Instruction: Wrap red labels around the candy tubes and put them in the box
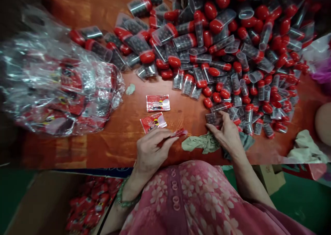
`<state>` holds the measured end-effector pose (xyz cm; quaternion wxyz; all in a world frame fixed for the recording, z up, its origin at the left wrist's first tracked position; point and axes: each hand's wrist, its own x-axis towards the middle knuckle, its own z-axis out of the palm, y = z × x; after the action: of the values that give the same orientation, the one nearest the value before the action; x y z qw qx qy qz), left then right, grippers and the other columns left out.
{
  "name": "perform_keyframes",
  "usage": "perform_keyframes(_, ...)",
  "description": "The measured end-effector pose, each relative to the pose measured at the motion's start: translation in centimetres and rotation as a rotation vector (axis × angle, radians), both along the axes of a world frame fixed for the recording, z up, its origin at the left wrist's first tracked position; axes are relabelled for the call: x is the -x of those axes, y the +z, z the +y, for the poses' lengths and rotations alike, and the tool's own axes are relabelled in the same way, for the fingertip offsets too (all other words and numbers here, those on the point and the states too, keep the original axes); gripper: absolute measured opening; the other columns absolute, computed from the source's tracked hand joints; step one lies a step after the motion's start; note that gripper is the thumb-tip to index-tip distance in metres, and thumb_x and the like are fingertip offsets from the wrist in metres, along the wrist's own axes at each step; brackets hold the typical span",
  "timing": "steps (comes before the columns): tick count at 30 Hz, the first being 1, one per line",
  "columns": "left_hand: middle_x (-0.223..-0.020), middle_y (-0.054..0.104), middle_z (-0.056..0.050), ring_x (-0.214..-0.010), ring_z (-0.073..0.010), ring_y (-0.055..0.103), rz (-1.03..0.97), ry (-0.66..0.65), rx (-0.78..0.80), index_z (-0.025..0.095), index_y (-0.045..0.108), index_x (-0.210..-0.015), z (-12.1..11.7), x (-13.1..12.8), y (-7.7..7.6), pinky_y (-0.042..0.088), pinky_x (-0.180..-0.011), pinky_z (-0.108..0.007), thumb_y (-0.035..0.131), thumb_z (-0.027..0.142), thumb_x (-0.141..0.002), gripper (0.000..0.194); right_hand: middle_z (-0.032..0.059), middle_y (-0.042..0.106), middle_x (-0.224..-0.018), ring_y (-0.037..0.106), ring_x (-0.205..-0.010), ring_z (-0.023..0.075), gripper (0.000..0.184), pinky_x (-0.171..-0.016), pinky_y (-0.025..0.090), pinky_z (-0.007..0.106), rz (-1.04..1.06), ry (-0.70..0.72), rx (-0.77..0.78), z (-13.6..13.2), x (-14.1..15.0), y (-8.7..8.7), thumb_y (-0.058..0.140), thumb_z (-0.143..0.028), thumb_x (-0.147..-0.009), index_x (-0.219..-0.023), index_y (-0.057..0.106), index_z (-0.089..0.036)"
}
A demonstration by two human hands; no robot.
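Left hand (152, 149) is pinching a small red piece (179, 133) between thumb and fingers, just above near edge of table (124, 150). Right hand (229, 133) is gripping a clear container (211, 118), thumb on its near left side, at near edge of the red-capped pile (217, 50). Two printed red cards (158, 103) are lying just beyond left hand. Green cloth (200, 143) is lying between hands, by right thumb. Clear plastic bag (58, 93) is sitting far left, holding red packets.
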<state>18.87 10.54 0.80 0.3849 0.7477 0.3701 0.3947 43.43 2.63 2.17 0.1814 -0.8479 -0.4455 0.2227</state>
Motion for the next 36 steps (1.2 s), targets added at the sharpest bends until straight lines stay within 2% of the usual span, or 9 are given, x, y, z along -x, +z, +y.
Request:
perform_keyframes(5,-0.076,0.074,-0.003,-0.069,-0.011,0.069,-0.03,0.02,0.003,0.015,0.071,-0.079,-0.4,-0.3,0.4,0.056,-0.068,-0.022,0.077,0.013,-0.077,0.007,0.0002,0.071,-0.09,0.066,-0.077,0.0161,0.035,-0.074,0.056,0.032,0.754,-0.096,-0.218,0.7,0.3,0.2,0.077,-0.038,-0.075,-0.104,0.063,-0.023)
perform_keyframes(7,-0.076,0.074,-0.003,-0.069,-0.0111,0.069,-0.047,0.017,-0.004,0.014,0.071,-0.079,-0.6,-0.4,0.7,0.056,-0.067,-0.022,0.078,0.014,-0.077,0.007,-0.0019,0.071,-0.085,0.068,-0.075,0.015,0.032,-0.073,0.058,0.03,0.941,-0.124,-0.29,1.2,0.6,0.8,0.083,-0.034,-0.071,-0.095,0.065,-0.023)
perform_keyframes(9,-0.076,0.074,-0.004,-0.069,-0.0115,0.069,-0.063,0.009,-0.015,0.014,0.071,-0.079,-0.7,-0.4,1.0,0.056,-0.067,-0.022,0.078,0.015,-0.077,0.007,-0.0018,0.073,-0.082,0.07,-0.074,0.0155,0.031,-0.074,0.059,0.03,1.022,-0.114,-0.362,1.6,1.1,1.6,0.086,-0.032,-0.068,-0.088,0.064,-0.023)
perform_keyframes(11,-0.076,0.075,-0.004,-0.069,-0.012,0.069,-0.069,0.001,-0.019,0.014,0.072,-0.079,-0.9,-0.6,1.2,0.057,-0.066,-0.023,0.078,0.017,-0.077,0.007,-0.0012,0.074,-0.083,0.071,-0.073,0.0165,0.033,-0.071,0.059,0.03,1.02,-0.094,-0.45,1.8,1.7,2.6,0.087,-0.032,-0.067,-0.087,0.063,-0.023)
perform_keyframes(15,-0.076,0.075,-0.005,-0.068,-0.0126,0.071,-0.077,-0.012,0.017,0.015,0.073,-0.078,-1.4,-0.8,1.3,0.057,-0.066,-0.022,0.079,0.021,-0.077,0.009,-0.0023,0.075,-0.087,0.073,-0.073,0.0187,0.048,-0.064,0.059,0.029,0.921,-0.003,-0.527,1.6,2.8,3.9,0.086,-0.035,-0.07,-0.108,0.056,-0.03)
perform_keyframes(20,-0.074,0.075,-0.005,-0.068,-0.0131,0.07,-0.089,-0.039,0.108,0.015,0.073,-0.077,-1.9,-0.9,1.2,0.057,-0.065,-0.023,0.079,0.024,-0.076,0.011,-0.0023,0.077,-0.094,0.076,-0.079,0.0193,0.041,-0.065,0.061,0.029,0.931,0.172,-0.53,0.9,3.6,3.1,0.08,-0.03,-0.079,-0.111,0.055,-0.034)
perform_keyframes(25,-0.072,0.074,-0.003,-0.066,-0.0117,0.069,-0.117,-0.04,0.16,0.015,0.073,-0.075,-1.9,-0.5,1.1,0.056,-0.063,-0.022,0.08,0.021,-0.076,0.009,-0.0006,0.077,-0.097,0.076,-0.086,0.0197,0.035,-0.075,0.062,0.031,0.84,0.287,-0.434,0.4,2.8,2.2,0.078,-0.023,-0.08,-0.109,0.06,-0.031)
perform_keyframes(31,-0.073,0.075,-0.003,-0.067,-0.0125,0.07,-0.083,-0.06,0.24,0.016,0.074,-0.076,-1.9,-0.1,0.9,0.056,-0.064,-0.022,0.079,0.02,-0.076,0.006,0.0003,0.074,-0.097,0.072,-0.082,0.0179,0.033,-0.075,0.058,0.03,0.64,0.462,-0.31,0.5,1.3,2.2,0.077,-0.023,-0.081,-0.111,0.066,-0.029)
perform_keyframes(36,-0.074,0.075,-0.004,-0.066,-0.0128,0.069,0.006,-0.151,0.283,0.017,0.075,-0.079,-1.8,0.0,1.0,0.054,-0.063,-0.022,0.077,0.023,-0.079,0.007,0.0019,0.073,-0.101,0.071,-0.082,0.0185,0.034,-0.078,0.057,0.031,0.685,0.522,-0.235,1.3,1.7,2.4,0.077,-0.025,-0.081,-0.113,0.068,-0.029)
